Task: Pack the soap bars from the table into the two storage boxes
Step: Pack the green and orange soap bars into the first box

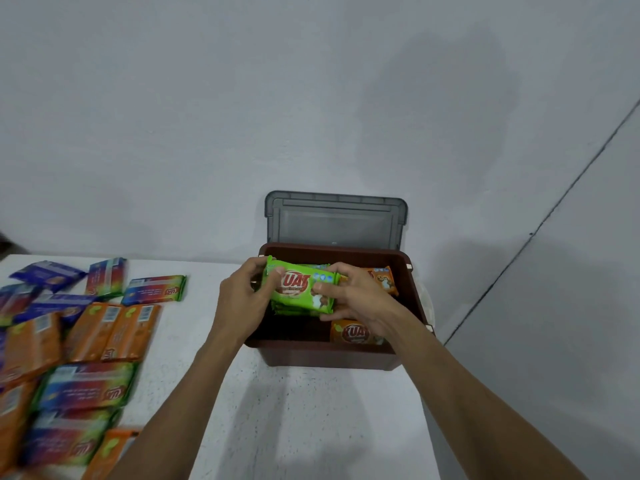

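Note:
A brown storage box (332, 355) stands on the white table with its grey lid (336, 216) tipped up behind it. Over its left half, both my hands hold a green soap bar (298, 287): my left hand (242, 299) grips its left end and my right hand (353, 299) pinches its right end. More green bars lie stacked under it. Orange soap bars (384, 277) lie in the box's right side, another orange bar (353, 332) at the front right. Only one box is in view.
Several loose soap bars in orange (114, 332) and blue-rainbow wrappers (86, 386) lie spread over the left of the table (311, 410). A grey wall rises right behind the box. The table's right edge falls off just past the box.

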